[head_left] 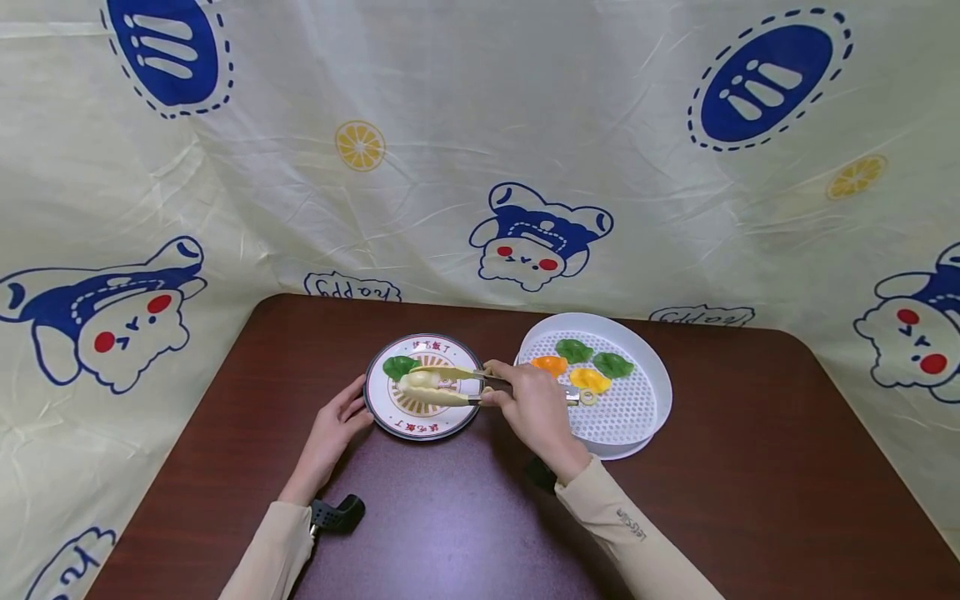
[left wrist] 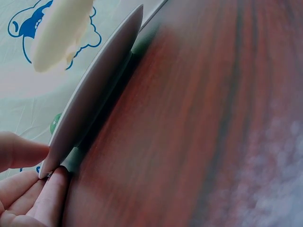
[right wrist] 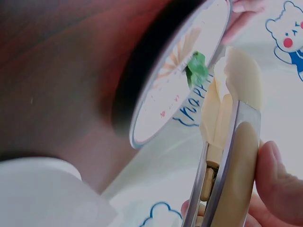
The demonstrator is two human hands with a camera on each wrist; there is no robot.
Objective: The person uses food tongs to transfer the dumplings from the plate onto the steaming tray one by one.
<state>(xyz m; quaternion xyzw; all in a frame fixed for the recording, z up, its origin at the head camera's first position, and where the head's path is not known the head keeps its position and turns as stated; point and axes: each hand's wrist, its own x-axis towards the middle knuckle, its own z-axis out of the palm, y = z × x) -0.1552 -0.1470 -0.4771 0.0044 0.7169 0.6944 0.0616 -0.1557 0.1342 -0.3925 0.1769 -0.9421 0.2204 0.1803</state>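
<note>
My left hand (head_left: pixel 330 437) pinches the left rim of a round white plate (head_left: pixel 386 410) with a dark edge and red print. In the left wrist view its thumb is over the rim and the fingers (left wrist: pixel 53 191) are under it. My right hand (head_left: pixel 542 408) grips cream-and-metal food tongs (head_left: pixel 450 400), reaching left over the plate. Between the tong tips is a whitish dumpling-shaped piece (head_left: pixel 422 379), partly hidden by them in the right wrist view. A green dumpling-shaped piece (head_left: pixel 400 367) lies on the plate's upper left.
Right of the plate stands a white perforated basket (head_left: pixel 658 400), partly under my right hand. Inside lie two green pieces (head_left: pixel 613 364), an orange one (head_left: pixel 550 364) and a yellow one (head_left: pixel 590 381). The dark wooden table (head_left: pixel 750 467) meets a printed cloth (head_left: pixel 420 217) at its back edge.
</note>
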